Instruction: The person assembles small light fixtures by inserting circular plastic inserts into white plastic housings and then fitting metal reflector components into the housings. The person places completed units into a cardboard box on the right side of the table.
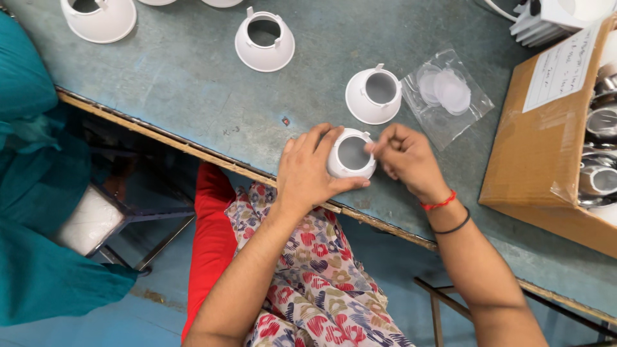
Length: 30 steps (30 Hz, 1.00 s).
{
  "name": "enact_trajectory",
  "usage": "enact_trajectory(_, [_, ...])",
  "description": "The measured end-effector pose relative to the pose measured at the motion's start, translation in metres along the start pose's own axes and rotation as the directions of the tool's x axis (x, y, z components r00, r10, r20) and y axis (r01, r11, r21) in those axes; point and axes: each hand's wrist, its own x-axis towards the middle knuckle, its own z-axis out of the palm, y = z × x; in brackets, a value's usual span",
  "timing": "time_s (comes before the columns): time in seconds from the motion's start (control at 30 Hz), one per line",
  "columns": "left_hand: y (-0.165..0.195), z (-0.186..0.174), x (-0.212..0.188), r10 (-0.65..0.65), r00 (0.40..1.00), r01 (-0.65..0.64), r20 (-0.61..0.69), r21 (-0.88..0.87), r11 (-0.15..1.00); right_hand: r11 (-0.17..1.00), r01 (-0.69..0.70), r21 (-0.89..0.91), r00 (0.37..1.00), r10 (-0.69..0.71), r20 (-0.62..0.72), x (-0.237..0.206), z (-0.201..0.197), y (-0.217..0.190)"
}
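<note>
My left hand (308,167) wraps around a small white cone-shaped plastic housing (350,155) near the table's front edge, its open end facing up. My right hand (402,154) pinches at the rim of that housing on its right side; whether the fingers hold a small part cannot be told. A second white housing (374,96) stands on the table just behind, and a clear plastic bag of round translucent discs (447,93) lies to its right.
More white housings (264,40) (99,19) stand further back on the blue-grey table (193,83). An open cardboard box (546,141) with shiny metal parts (601,151) sits at the right. A person in teal clothing (32,193) is at the left, beside a stool (96,218).
</note>
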Motion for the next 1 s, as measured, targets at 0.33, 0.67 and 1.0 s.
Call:
enact_trajectory(0.33, [-0.005, -0.004, -0.004, 0.168, 0.985, -0.173, -0.050, -0.125, 0.977, 0.997, -0.019, -0.079, 0.991, 0.029, 0.128, 0.001, -0.007, 0.001])
enact_trajectory(0.67, [0.009, 0.013, -0.003, 0.185, 0.973, -0.209, -0.140, -0.185, 0.960, 0.936, 0.352, 0.017, 0.912, -0.339, -0.230, 0.009, -0.046, 0.014])
enact_trajectory(1.0, [-0.123, -0.027, 0.101, -0.031, 0.966, 0.102, -0.257, 0.268, 0.958, 0.445, 0.075, -0.893, 0.653, -0.699, -0.293, 0.035, -0.123, 0.025])
